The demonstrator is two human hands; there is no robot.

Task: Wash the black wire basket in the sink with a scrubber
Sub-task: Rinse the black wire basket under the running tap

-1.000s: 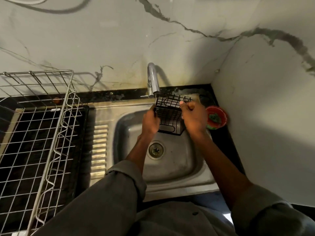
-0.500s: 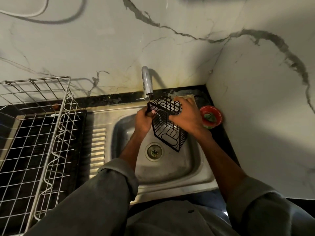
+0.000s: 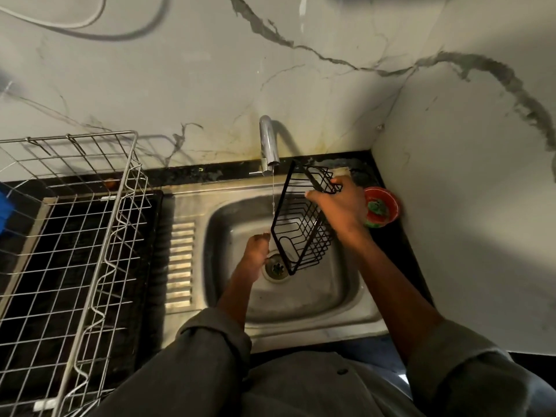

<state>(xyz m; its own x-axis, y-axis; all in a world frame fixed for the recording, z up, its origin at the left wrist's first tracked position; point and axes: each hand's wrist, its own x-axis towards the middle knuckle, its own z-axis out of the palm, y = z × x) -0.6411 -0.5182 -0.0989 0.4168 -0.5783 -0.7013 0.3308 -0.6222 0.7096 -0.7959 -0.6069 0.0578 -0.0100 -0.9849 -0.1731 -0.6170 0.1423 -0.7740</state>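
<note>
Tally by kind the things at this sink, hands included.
Hands: 2, the left hand and the right hand
Black wire basket: 1
Tap: 1
Sink: 1
Red bowl: 1
Steel dish rack: 1
Total: 7

Basket (image 3: 301, 230): black wire, laid in parallel bars within a black frame. Sink (image 3: 316, 296): dull steel grey, with a ribbed strip of pale bars on its left side; drain (image 3: 275, 267) dark at centre. Tap (image 3: 267, 142): bright chrome. Wall (image 3: 180, 70): off-white marble with grey veins, yellowish staining behind the tap. Bench (image 3: 388, 245): black. Bowl (image 3: 382, 207): red, with a green item inside. Rack (image 3: 75, 236): silver wire in a square grid with zigzag side wires, over a black surface; a blue patch (image 3: 3, 212) shows at its left edge. Cable (image 3: 60, 22): white, against the wall. Sleeves (image 3: 195, 365): dark grey.
</note>
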